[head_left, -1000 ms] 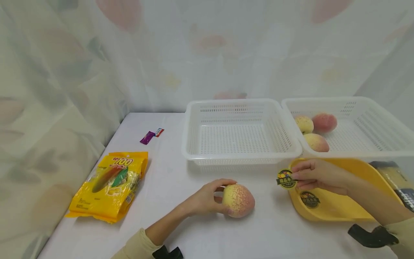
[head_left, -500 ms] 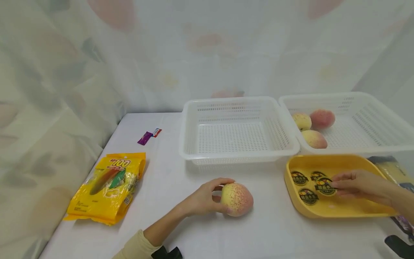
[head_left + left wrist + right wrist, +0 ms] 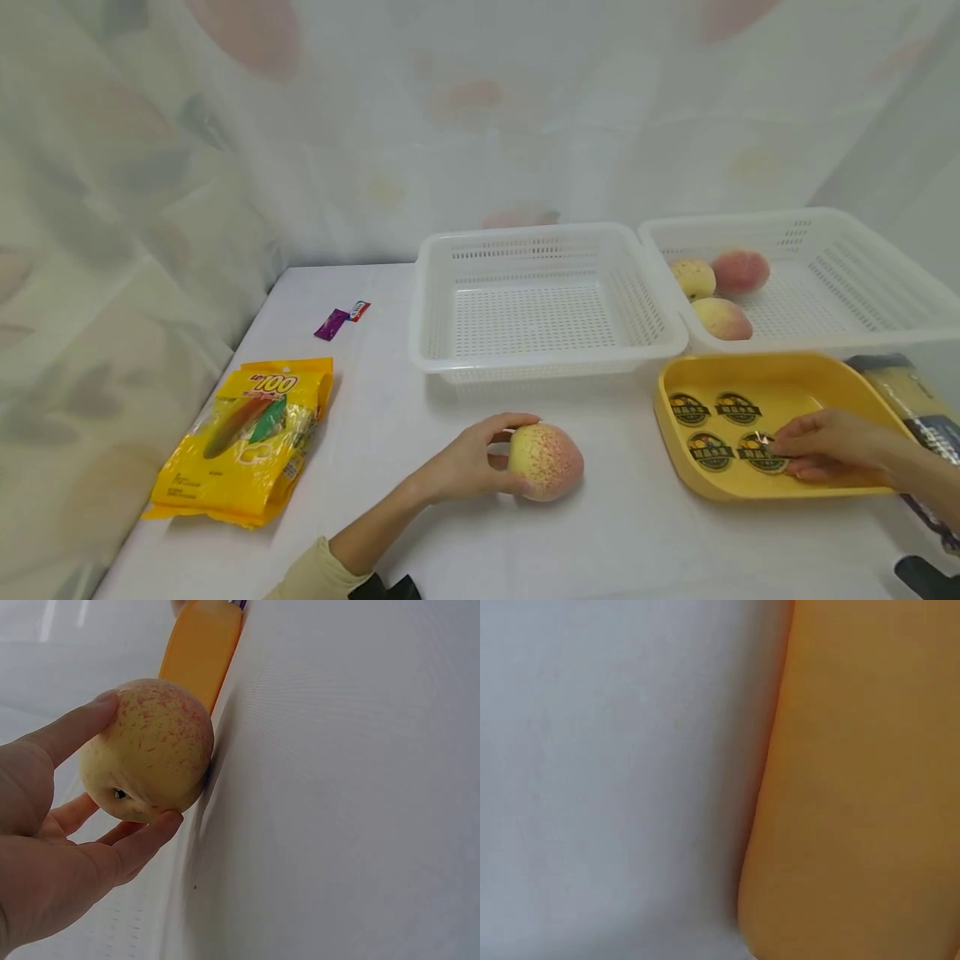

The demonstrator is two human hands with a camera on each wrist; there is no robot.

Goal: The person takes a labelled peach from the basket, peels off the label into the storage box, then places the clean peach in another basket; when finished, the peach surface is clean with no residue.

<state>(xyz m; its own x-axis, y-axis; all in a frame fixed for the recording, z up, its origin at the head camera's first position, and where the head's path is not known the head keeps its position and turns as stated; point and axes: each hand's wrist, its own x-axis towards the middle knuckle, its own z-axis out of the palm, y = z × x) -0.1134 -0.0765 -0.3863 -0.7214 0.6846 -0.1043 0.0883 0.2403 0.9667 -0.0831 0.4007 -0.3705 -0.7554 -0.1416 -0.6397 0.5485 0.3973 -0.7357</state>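
Observation:
My left hand [image 3: 480, 454] grips a yellow-pink peach [image 3: 546, 461] that rests on the white table, thumb on top and fingers [image 3: 142, 840] curled beneath it. In the left wrist view the peach [image 3: 146, 750] fills the hand. My right hand [image 3: 821, 448] lies inside the yellow tray [image 3: 678, 475], its fingertips pinching the edge of a round dark sticker [image 3: 757, 452]. Three more such stickers [image 3: 688, 408] lie flat in the tray. The right wrist view shows only the tray wall [image 3: 855, 787] and table.
Behind the peach stands an empty white basket [image 3: 547, 364]. A second white basket [image 3: 825, 340] at the right holds three peaches [image 3: 722, 318]. A yellow snack bag [image 3: 247, 437] and a small purple wrapper [image 3: 332, 323] lie at the left; a dark packet [image 3: 911, 396] sits beside the tray.
My right hand carried the sticker from above the tray's left rim down into the tray and rightward. The left hand and peach stayed put.

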